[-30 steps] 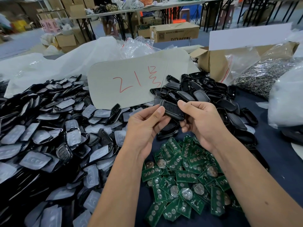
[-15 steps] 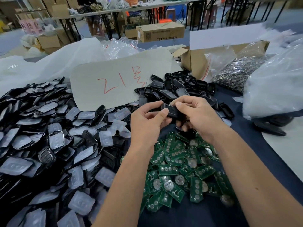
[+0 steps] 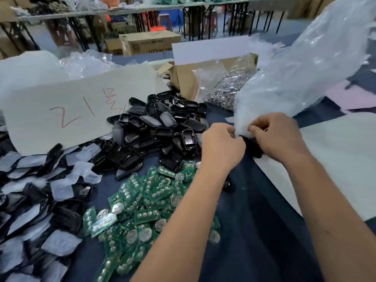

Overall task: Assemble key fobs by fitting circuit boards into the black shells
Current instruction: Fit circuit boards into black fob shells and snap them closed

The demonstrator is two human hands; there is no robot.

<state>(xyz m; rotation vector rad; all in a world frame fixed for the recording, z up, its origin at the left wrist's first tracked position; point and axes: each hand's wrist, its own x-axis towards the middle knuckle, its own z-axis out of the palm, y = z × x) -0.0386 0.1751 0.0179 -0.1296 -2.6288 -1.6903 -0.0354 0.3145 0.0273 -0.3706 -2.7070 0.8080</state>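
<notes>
My left hand (image 3: 222, 147) and right hand (image 3: 274, 135) meet at the lower edge of a large clear plastic bag (image 3: 305, 74) on the right. A black key fob (image 3: 252, 148) shows between them, mostly under my right hand's curled fingers, which hold it. My left thumb and forefinger pinch the bag's edge beside it. Left of my hands lies a heap of empty black shells (image 3: 162, 127). In front of that heap is a pile of green circuit boards (image 3: 146, 200), partly hidden by my left forearm.
Many black shells with clear film (image 3: 40, 200) cover the table's left side. A card sign with red writing (image 3: 71, 110) leans behind them. An open carton with a bag of metal rings (image 3: 230, 90) stands at the back. A white sheet (image 3: 335, 159) lies right.
Both hands have carried the black fob to the right, from above the circuit boards to the plastic bag's edge. My view has swung right with them.
</notes>
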